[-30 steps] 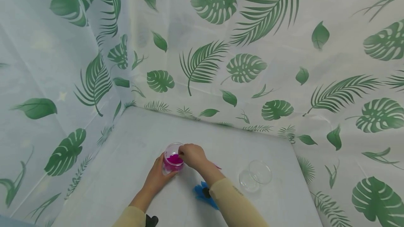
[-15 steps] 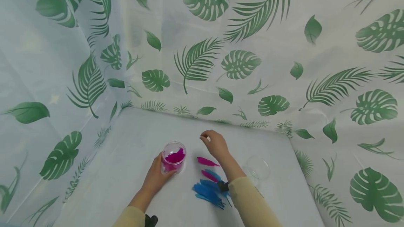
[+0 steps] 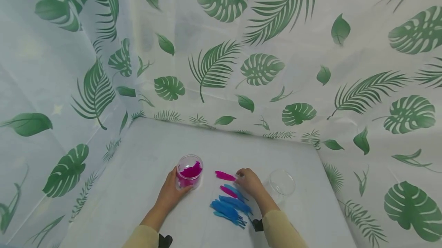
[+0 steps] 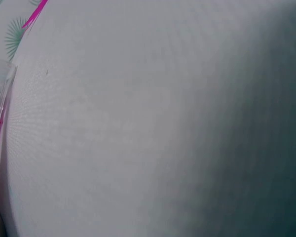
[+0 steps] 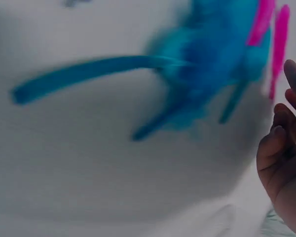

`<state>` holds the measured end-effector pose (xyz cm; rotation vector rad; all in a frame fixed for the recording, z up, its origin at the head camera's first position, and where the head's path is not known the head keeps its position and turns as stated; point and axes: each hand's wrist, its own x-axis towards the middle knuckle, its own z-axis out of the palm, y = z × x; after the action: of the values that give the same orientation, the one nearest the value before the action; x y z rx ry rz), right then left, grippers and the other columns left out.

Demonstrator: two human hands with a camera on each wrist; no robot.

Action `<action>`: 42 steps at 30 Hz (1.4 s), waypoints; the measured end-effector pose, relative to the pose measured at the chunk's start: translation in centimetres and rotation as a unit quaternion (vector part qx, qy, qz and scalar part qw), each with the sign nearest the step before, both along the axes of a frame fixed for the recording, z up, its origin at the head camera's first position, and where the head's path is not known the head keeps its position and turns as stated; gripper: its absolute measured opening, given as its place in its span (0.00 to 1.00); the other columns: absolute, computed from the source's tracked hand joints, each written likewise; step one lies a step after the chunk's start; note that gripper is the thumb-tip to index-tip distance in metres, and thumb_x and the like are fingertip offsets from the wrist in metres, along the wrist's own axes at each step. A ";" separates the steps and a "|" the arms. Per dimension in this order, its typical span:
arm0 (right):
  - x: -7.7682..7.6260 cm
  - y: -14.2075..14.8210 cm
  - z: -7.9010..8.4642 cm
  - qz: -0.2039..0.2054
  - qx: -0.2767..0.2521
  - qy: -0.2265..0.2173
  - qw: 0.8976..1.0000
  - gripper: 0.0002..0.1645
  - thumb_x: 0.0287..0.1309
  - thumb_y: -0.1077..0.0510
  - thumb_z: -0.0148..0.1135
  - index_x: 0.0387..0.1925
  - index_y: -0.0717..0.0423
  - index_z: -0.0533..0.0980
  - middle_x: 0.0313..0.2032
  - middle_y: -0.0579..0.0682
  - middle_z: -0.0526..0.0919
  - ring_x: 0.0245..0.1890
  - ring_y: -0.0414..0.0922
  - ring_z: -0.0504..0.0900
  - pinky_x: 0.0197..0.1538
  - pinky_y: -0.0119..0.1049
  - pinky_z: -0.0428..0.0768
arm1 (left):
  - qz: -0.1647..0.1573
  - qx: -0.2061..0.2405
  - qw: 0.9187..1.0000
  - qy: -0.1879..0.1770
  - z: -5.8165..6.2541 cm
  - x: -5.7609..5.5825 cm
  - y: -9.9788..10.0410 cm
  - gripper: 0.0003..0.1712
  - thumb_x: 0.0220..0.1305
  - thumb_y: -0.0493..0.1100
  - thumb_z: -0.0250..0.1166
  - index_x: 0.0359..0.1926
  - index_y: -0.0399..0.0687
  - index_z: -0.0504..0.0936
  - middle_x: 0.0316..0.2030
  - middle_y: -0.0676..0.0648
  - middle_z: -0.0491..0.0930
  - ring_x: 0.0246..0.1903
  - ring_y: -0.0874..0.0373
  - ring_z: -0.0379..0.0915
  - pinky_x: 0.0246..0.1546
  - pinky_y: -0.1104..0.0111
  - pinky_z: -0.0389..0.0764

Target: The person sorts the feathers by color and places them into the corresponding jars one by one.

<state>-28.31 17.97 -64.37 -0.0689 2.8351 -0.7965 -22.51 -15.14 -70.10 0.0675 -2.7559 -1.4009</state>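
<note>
In the head view my left hand (image 3: 170, 193) grips a clear round jar (image 3: 184, 184) standing upright on the white table. Pink feathers (image 3: 192, 171) are inside the jar. My right hand (image 3: 251, 182) is low over the table at the quill end of a loose pink feather (image 3: 225, 176). Its fingers are loosely bent, and the right wrist view shows the pink feather (image 5: 279, 47) beside the fingertips, with nothing seen between them. A second pink feather (image 3: 228, 191) lies nearer me, among several blue feathers (image 3: 228, 207).
To the right of my right hand lies a clear round lid or dish (image 3: 282, 183). The white tabletop (image 3: 155, 137) meets a leaf-printed sheet (image 3: 221, 98) at the back and on both sides. A dark wrist strap part (image 3: 165, 241) shows at my left sleeve.
My right hand has left the jar's mouth, swung right, and come down to the loose pink feather's quill end. The feathers on the table are uncovered. My left hand keeps holding the jar.
</note>
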 end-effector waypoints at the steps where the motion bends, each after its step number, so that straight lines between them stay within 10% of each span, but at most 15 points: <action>1: 0.2 0.1 -0.5 -0.010 -0.003 -0.003 1.000 0.18 0.60 0.51 0.68 0.50 0.49 0.79 0.48 0.50 0.80 0.53 0.51 0.80 0.58 0.52 0.79 | 0.000 0.001 1.000 0.000 0.0 0.0 0.0 0.62 0.51 0.64 0.74 0.77 0.51 0.49 0.72 0.40 0.61 0.73 0.40 0.56 0.68 0.43 0.64; 9: 1.3 0.3 -3.5 -0.042 0.020 0.067 0.997 0.10 0.62 0.48 0.67 0.44 0.42 0.83 0.45 0.45 0.78 0.48 0.45 0.80 0.54 0.46 0.82 | 0.004 0.005 1.000 -0.011 0.0 0.3 0.2 0.61 0.51 0.63 0.74 0.77 0.52 0.48 0.73 0.41 0.60 0.73 0.40 0.55 0.68 0.43 0.64; 24: 1.7 -0.2 -4.1 -0.053 0.030 0.092 0.994 0.09 0.67 0.48 0.60 0.41 0.45 0.81 0.44 0.44 0.79 0.46 0.45 0.81 0.53 0.46 0.82 | 0.001 0.001 1.000 -0.015 -0.1 0.1 0.4 0.61 0.51 0.64 0.73 0.77 0.54 0.48 0.73 0.42 0.60 0.73 0.41 0.55 0.68 0.43 0.65; 33: 1.1 0.6 -2.7 -0.075 -0.008 0.079 0.994 0.08 0.66 0.51 0.62 0.43 0.47 0.81 0.38 0.45 0.82 0.39 0.43 0.79 0.47 0.42 0.83 | 0.006 0.002 1.000 -0.008 0.0 0.0 0.4 0.61 0.51 0.64 0.74 0.77 0.55 0.49 0.72 0.42 0.61 0.73 0.41 0.56 0.67 0.43 0.65; 42: -0.1 -0.5 2.1 -0.048 -0.073 0.187 0.978 0.05 0.63 0.53 0.65 0.39 0.46 0.84 0.37 0.44 0.85 0.35 0.41 0.77 0.38 0.35 0.78 | 0.004 0.002 1.000 0.001 0.0 0.1 0.1 0.62 0.50 0.64 0.74 0.77 0.52 0.49 0.72 0.41 0.62 0.73 0.40 0.57 0.67 0.43 0.65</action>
<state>-28.45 17.47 -62.23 -0.1157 3.1436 -1.1191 -22.44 -15.01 -70.11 0.0775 -2.7478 -1.4027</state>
